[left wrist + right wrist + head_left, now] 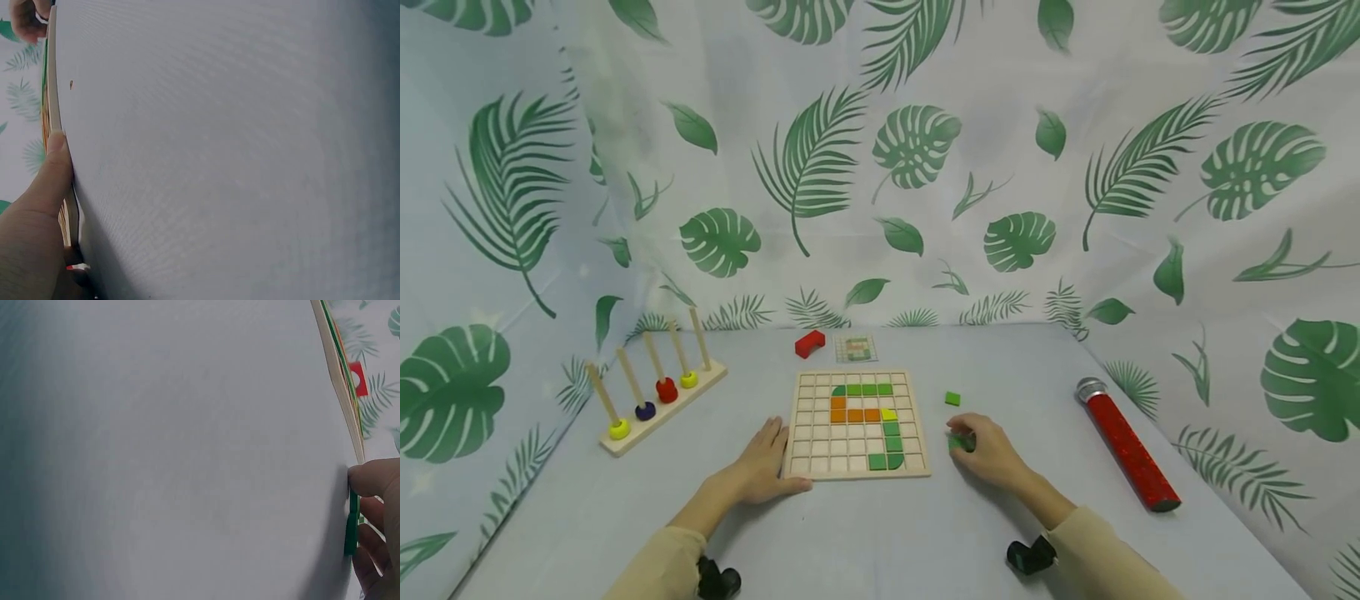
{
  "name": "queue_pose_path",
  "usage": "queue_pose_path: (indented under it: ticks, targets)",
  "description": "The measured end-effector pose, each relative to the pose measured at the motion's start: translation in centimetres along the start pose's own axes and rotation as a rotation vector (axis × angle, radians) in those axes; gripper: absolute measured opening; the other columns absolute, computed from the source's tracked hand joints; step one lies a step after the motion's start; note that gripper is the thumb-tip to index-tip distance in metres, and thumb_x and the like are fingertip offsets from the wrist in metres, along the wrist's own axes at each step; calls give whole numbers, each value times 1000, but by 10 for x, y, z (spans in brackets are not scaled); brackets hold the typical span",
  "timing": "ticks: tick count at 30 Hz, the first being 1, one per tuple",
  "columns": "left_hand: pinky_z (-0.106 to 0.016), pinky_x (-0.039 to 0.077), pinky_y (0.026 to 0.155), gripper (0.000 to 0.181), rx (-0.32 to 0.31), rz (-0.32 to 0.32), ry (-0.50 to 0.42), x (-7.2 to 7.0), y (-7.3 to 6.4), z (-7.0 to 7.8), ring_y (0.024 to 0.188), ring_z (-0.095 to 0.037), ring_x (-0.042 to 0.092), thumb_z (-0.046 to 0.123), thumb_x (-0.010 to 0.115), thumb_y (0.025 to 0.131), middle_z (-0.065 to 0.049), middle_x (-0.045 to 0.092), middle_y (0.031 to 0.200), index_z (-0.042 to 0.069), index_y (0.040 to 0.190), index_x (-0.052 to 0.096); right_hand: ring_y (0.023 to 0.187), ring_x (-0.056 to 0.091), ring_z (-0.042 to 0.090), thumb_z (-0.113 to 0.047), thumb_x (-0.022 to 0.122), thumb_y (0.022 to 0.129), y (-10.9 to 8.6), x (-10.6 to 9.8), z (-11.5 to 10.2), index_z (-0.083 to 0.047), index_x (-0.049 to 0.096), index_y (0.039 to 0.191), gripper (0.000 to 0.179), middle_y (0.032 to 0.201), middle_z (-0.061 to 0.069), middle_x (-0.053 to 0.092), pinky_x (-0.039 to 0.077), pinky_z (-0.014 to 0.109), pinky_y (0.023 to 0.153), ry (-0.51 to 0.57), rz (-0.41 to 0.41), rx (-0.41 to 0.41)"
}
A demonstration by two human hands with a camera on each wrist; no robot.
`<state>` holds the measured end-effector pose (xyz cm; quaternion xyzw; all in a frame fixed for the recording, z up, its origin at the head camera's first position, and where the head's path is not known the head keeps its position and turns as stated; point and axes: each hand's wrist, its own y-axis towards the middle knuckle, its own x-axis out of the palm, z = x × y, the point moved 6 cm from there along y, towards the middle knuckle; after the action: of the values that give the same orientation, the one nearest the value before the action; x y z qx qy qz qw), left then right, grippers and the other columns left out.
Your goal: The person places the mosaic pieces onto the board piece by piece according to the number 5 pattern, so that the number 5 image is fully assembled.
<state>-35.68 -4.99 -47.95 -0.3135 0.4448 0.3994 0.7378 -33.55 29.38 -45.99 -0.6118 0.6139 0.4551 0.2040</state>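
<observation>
A square wooden grid board (917, 468) lies in the middle of the table, with green, orange and yellow tiles forming a bent line in its cells. My left hand (762, 468) rests at its lower left corner, fingers straight along the left side and thumb (56, 156) against the front edge. Right of the board, my right hand (992, 454) curls its fingers over green tiles (957, 443) at the table, partly hidden by the hand. In the right wrist view the thumb tip pinches one green tile (354, 501), and another green tile (351, 534) sits beside it.
A loose green tile (952, 398) lies beyond my right hand. Behind the board are a red arch block (810, 343) and a pattern card (855, 348). A peg stand (662, 412) with colored beads is at left, a red glittery microphone-like tube (1131, 450) at right.
</observation>
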Motion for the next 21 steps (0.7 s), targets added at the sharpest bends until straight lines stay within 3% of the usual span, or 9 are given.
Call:
queue_pose_path:
  ticks: [4,21]
  targets:
    - [-50,15,112,104,-2,12,-4,1,1,-1,140,-42,10,59,66,79,-31,14,150,-13,142,24,88,58,18,-1,76,73,-3,-4,5,-2,63,107,36,94,3,64,50,39,77,-14,10,-22]
    - [-50,16,112,105,4,23,-8,2,2,-2,140,-42,10,59,66,79,-31,14,150,-14,142,25,87,58,16,-2,77,74,0,-4,11,-4,65,104,33,89,-2,65,49,39,78,1,11,19]
